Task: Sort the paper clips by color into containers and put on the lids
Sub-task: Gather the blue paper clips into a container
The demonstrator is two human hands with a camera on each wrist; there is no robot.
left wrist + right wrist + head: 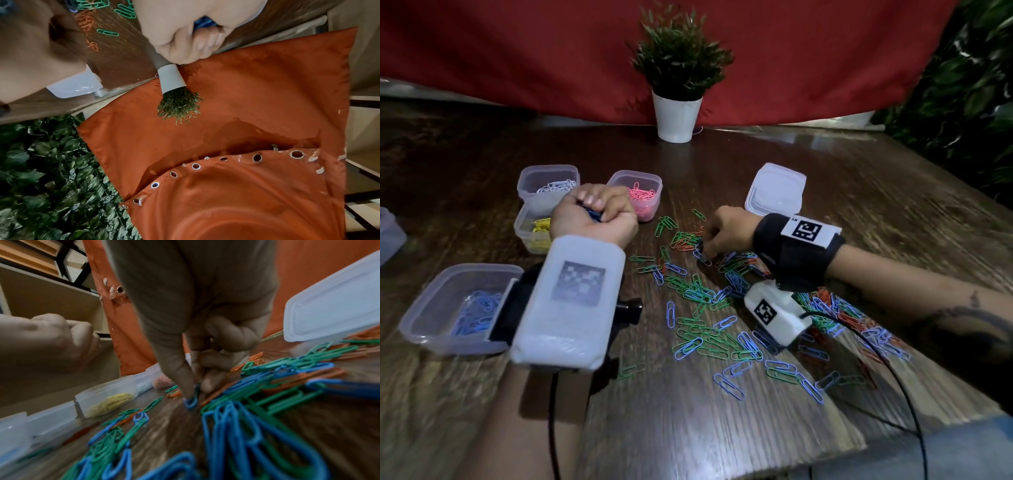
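A loose pile of blue, green and orange paper clips covers the middle of the wooden table. My left hand is raised palm up, its fingers curled round a bunch of blue clips. My right hand reaches down at the pile's far edge and pinches one blue clip against the table. Clear containers stand on the left: one with blue clips, one with yellow, one with white, one with pink.
A clear lid lies beyond my right hand. A potted plant stands at the table's back edge before a red cloth. Another clear container shows at the far left edge. A black cable runs off the front right.
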